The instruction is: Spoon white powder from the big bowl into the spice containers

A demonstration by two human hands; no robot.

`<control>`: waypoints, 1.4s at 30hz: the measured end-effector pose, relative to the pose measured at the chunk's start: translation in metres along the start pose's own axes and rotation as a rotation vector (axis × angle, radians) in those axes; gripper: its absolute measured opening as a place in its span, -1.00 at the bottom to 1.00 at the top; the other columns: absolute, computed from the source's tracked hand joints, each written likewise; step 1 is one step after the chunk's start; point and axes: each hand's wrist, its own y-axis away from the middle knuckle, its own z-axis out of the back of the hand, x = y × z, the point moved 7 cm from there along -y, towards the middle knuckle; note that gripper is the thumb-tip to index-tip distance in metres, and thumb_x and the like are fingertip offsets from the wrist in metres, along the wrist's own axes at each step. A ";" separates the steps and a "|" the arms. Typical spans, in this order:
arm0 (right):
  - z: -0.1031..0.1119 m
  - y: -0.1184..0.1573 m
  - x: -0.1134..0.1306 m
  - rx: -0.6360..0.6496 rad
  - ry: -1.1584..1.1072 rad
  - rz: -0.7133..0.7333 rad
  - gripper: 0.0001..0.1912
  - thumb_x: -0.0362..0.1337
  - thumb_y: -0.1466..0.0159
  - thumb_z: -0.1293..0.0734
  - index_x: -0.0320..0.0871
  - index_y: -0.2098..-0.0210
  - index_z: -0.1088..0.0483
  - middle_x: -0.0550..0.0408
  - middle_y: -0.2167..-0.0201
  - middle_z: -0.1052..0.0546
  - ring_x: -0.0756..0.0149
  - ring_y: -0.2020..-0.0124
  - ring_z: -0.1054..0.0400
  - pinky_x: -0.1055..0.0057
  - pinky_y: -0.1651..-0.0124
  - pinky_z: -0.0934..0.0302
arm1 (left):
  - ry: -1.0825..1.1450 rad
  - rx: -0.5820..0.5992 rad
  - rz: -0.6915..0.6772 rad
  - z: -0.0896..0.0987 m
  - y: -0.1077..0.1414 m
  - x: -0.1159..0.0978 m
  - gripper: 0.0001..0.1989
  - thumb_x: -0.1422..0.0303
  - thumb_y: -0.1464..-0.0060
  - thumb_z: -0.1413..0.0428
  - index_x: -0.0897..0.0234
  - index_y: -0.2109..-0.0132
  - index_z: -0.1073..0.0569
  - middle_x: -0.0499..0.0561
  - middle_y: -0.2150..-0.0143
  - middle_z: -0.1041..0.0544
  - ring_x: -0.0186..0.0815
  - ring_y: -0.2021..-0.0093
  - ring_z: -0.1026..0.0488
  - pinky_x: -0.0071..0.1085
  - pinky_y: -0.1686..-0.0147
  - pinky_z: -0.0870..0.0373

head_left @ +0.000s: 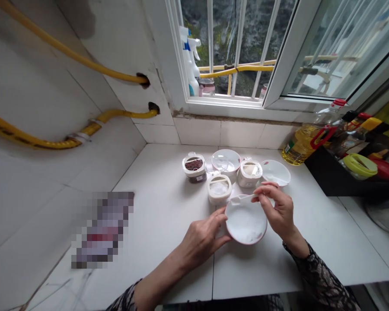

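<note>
A white bowl (246,220) with a pinkish rim is gripped at its left edge by my left hand (204,239). My right hand (276,207) pinches the handle of a small white spoon (240,200), whose head is at the bowl's far rim. Just beyond the bowl stand a lidded jar of white grains (219,188), a jar of pale powder (250,173) and a jar of dark reddish pieces (194,167). Behind them are a white bowl (226,160) and, to the right, a shallow white dish (276,172).
An oil bottle (300,140) with a red handle stands at the back right, beside a black rack (324,172) of sauce bottles. A pixelated object (105,231) lies at the left. Yellow hoses (52,140) cross the left wall, and a barred window (236,52) is behind.
</note>
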 end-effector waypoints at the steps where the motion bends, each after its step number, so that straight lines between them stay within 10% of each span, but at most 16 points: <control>1: 0.000 0.003 -0.005 0.022 -0.012 -0.047 -0.86 -0.40 -0.26 -0.25 -0.08 0.35 -0.43 0.14 0.59 -0.57 0.16 0.29 -0.46 0.15 0.06 -0.30 | 0.009 0.002 0.008 0.000 0.000 0.001 -0.72 0.20 -0.30 -0.02 0.31 0.00 -0.27 0.32 -0.09 -0.51 -0.32 0.42 -0.59 -0.40 0.45 -0.56; 9: -0.023 0.028 -0.013 0.263 -0.133 -0.324 -0.83 -0.39 -0.23 -0.24 -0.12 0.39 -0.47 0.09 0.52 -0.59 0.19 0.29 -0.50 0.34 0.31 -0.33 | 0.039 0.005 0.035 -0.001 0.002 0.002 -0.68 0.19 -0.28 -0.05 0.30 -0.05 -0.26 0.30 -0.09 -0.51 -0.34 0.43 -0.58 -0.42 0.45 -0.56; 15: -0.028 0.024 -0.002 0.320 -0.012 -0.082 -0.80 -0.46 -0.25 -0.19 -0.10 0.35 -0.41 0.17 0.55 -0.55 0.28 0.47 -0.41 0.13 0.00 -0.25 | 0.034 0.003 0.034 0.001 0.000 0.001 -0.68 0.17 -0.30 -0.03 0.29 -0.04 -0.25 0.30 -0.09 -0.51 -0.34 0.42 -0.59 -0.43 0.45 -0.56; 25: -0.028 0.028 0.007 0.554 0.008 0.230 -0.72 -0.54 -0.24 -0.13 -0.14 0.22 -0.38 0.08 0.44 -0.54 0.29 0.40 -0.38 0.25 0.11 -0.28 | 0.007 0.016 -0.004 0.000 0.000 -0.001 -0.75 0.21 -0.31 -0.02 0.29 0.00 -0.29 0.34 -0.13 -0.48 -0.20 0.16 -0.62 -0.40 0.37 -0.59; 31: -0.021 0.024 0.003 0.349 0.093 0.266 -0.70 -0.55 -0.27 -0.11 -0.14 0.17 -0.37 0.04 0.39 -0.57 0.24 0.34 -0.38 0.21 0.12 -0.25 | 0.006 0.013 -0.003 0.002 -0.002 -0.002 -0.75 0.21 -0.31 -0.02 0.29 0.02 -0.29 0.31 -0.13 -0.49 -0.16 0.10 -0.61 -0.38 0.33 -0.60; 42: -0.019 0.023 -0.004 0.402 0.082 0.174 -0.78 -0.51 -0.28 -0.14 -0.13 0.24 -0.35 0.15 0.51 -0.53 0.35 0.51 -0.32 0.17 0.03 -0.17 | 0.007 0.007 -0.002 0.002 -0.002 -0.002 -0.75 0.19 -0.32 0.01 0.30 0.05 -0.29 0.34 -0.11 -0.50 -0.22 0.22 -0.63 -0.40 0.36 -0.58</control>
